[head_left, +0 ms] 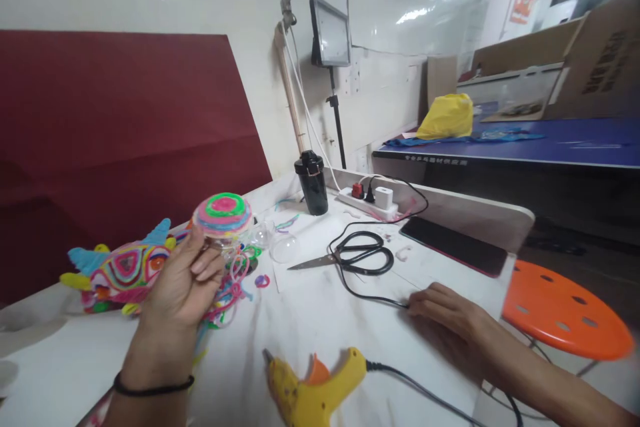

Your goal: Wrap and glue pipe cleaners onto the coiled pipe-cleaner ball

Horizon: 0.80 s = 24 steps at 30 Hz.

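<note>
My left hand point(183, 283) is raised at the left, its fingers closed on a round piece point(223, 213) covered with pink, green, blue and white rings. My right hand point(450, 313) rests low over the table at the right, fingertips closed on a black cord point(375, 297). A yellow hot glue gun point(320, 393) with an orange trigger lies between my hands at the near edge. Beyond it are black-handled scissors point(360, 255). Behind my left hand sits a colourful fish-like craft figure point(127, 270), and beside the hand lies a tangle of bright strands point(233, 293).
Clear plastic domes point(283, 248) stand near a black cup point(313, 187). A power strip point(367, 202) and a dark phone point(454, 245) lie toward the back right. An orange stool point(565, 310) stands off the table's right side. A lamp point(330, 33) rises behind.
</note>
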Each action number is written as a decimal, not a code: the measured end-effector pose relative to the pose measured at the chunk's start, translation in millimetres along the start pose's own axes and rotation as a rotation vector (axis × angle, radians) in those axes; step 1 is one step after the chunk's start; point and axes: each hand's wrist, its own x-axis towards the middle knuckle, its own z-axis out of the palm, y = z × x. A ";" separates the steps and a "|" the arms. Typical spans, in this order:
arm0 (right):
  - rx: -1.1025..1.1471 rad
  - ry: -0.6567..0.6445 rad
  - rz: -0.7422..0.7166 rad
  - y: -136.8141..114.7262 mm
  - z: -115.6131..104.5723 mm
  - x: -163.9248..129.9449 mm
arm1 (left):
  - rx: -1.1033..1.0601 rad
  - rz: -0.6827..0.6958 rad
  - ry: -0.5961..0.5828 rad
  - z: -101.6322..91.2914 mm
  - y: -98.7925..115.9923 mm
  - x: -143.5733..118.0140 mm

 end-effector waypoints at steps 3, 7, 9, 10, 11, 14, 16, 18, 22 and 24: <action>-0.017 -0.016 -0.041 9.7 -6.4 12.8 | 0.059 -0.031 0.026 0.6 -12.0 3.1; -0.197 -0.026 -0.153 26.4 -13.0 36.8 | 0.133 -0.071 0.054 -1.8 -23.8 6.8; -0.307 -0.048 -0.209 35.9 -14.9 51.2 | 0.151 -0.073 0.058 -3.8 -28.1 7.8; -0.362 -0.053 -0.231 40.5 -15.3 58.4 | 0.158 -0.073 0.054 -4.8 -30.1 8.1; -0.414 -0.050 -0.247 44.9 -15.5 65.1 | 0.167 -0.077 0.041 -5.7 -32.0 8.3; -0.522 -0.038 -0.294 54.0 -14.0 80.4 | 0.207 -0.110 -0.027 -7.9 -37.6 8.4; -0.538 -0.051 -0.323 55.5 -12.8 85.0 | 0.234 -0.138 -0.066 -9.1 -41.2 8.5; -0.528 -0.064 -0.336 54.1 -12.5 85.2 | 0.251 -0.149 -0.072 -10.3 -44.3 9.1; -0.486 -0.079 -0.330 49.1 -15.4 78.7 | 0.273 -0.158 -0.066 -12.2 -47.8 10.4; -0.463 -0.102 -0.327 46.7 -17.1 75.4 | 0.267 -0.162 -0.062 -12.0 -48.0 10.4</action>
